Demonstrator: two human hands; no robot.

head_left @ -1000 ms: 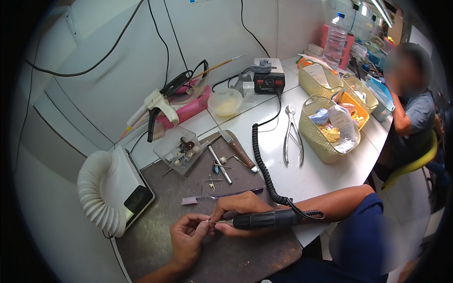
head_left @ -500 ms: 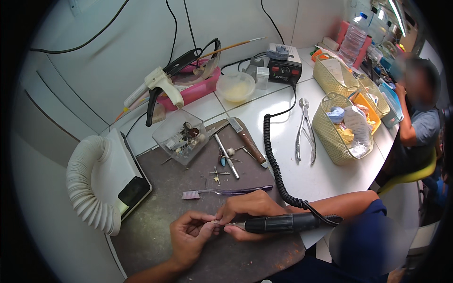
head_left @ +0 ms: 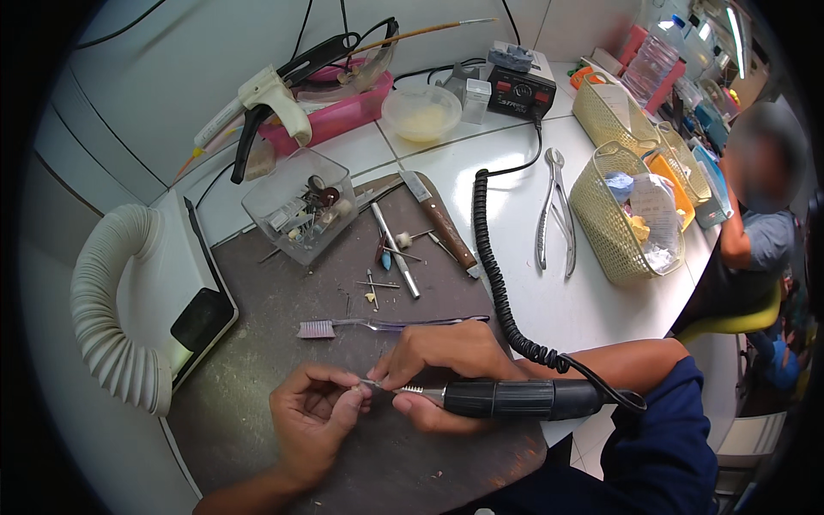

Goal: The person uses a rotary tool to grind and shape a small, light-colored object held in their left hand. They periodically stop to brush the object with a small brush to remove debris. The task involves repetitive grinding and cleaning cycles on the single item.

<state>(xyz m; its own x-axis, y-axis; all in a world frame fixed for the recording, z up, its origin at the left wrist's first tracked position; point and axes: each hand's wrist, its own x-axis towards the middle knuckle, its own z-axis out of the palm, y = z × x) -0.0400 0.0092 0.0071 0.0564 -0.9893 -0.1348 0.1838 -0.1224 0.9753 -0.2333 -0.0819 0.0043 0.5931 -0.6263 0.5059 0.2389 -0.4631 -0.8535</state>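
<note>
In my right hand (head_left: 446, 356) lies a black rotary handpiece (head_left: 524, 400), its metal nose pointing left. The right fingertips meet those of my left hand (head_left: 316, 412) just ahead of the nose. My left thumb and fingers are pinched on a tiny piece at the handpiece's tip, too small and covered to name. A black coiled cord (head_left: 483, 249) runs from the handpiece's rear to a control box (head_left: 522, 93) at the back. Just beyond the hands, a purple toothbrush (head_left: 403, 324) lies on the dark work mat (head_left: 249, 343).
Beyond the toothbrush are small burs (head_left: 375, 286), a metal rod (head_left: 396, 253), a wooden-handled knife (head_left: 442, 227) and a clear box of bits (head_left: 300, 210). A white ribbed hose (head_left: 90, 296) stands left. Pliers (head_left: 554, 215) and woven baskets (head_left: 614, 232) sit right, near another person (head_left: 764, 206).
The whole view has shifted, so the bench things appear further left and higher. Both hands stay together at the handpiece's tip, with the same grip.
</note>
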